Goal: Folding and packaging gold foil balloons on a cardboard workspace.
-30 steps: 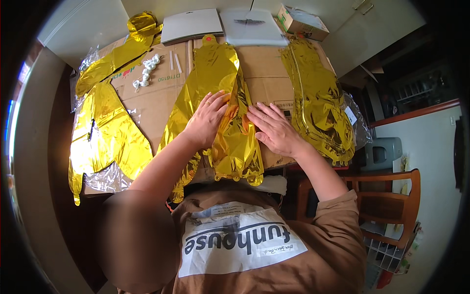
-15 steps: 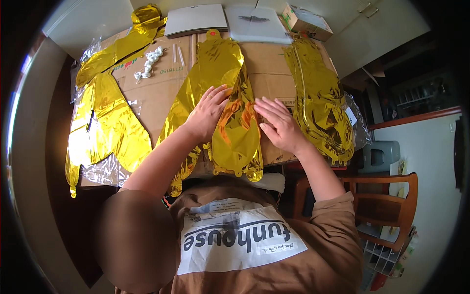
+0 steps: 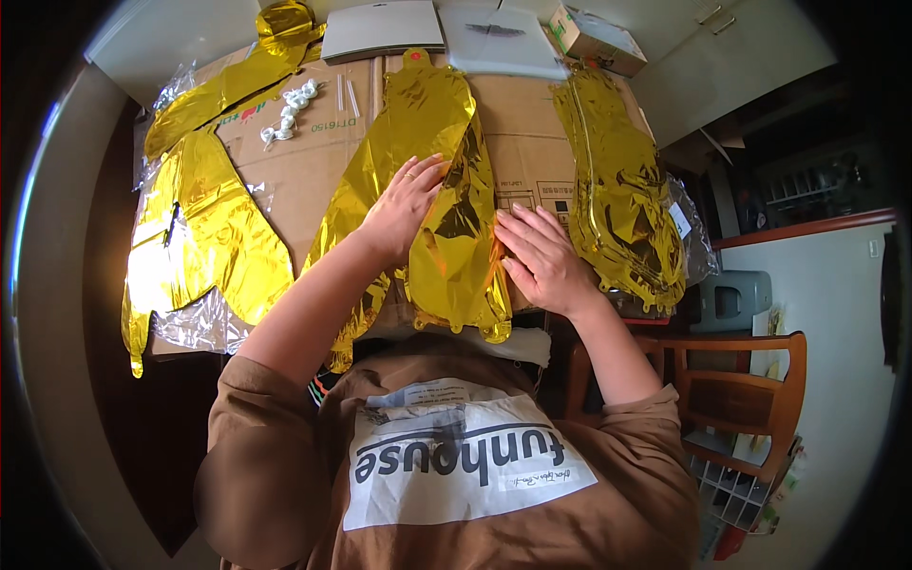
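While hands (image 3: 404,209) (image 3: 546,261) rest, fingers extended, against gold foil (image 3: 448,275) | brown shirt (image 3: 617,494) shows black lettering (image 3: 459,450) | cardboard (image 3: 309,171) bears green print (image 3: 333,125)

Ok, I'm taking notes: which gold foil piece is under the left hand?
The middle foil piece, with a red dot at its top. The left hand lies on it; neither hand lies on the left foil or right foil.
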Demonstrator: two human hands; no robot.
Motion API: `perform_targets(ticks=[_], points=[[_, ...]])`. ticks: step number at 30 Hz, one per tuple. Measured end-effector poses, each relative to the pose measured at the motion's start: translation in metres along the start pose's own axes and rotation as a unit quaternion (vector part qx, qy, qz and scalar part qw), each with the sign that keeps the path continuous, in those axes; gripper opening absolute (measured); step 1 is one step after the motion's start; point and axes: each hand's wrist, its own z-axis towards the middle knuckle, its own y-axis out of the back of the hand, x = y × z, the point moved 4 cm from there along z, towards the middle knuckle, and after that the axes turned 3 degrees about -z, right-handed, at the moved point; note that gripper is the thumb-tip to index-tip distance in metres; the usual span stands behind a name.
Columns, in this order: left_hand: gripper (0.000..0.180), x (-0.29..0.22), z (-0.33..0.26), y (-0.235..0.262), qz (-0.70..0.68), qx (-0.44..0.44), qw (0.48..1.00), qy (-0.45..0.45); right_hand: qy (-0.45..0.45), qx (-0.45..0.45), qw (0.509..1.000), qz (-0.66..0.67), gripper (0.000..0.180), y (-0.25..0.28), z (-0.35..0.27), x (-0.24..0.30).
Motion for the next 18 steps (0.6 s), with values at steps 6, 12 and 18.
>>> perform_targets(ticks=[6, 12, 18], points=[[0.084, 0.004, -0.001, -0.005, 0.013, -0.015, 1.0, -0.016, 0.017, 0.014, 1.0, 0.022, 0.045, 0.004, 0.005, -0.007], [0.086, -0.003, 0.001, 0.005, 0.014, 0.034, 0.999, 0.017, -0.018, 0.004, 0.997, 0.071, 0.067, 0.013, 0.01, -0.011], [0.088, 0.0, 0.0, 0.0, 0.001, 0.007, 1.0, 0.0, -0.022, 0.004, 1.0, -0.011, 0.082, 0.0, 0.002, 0.035]])
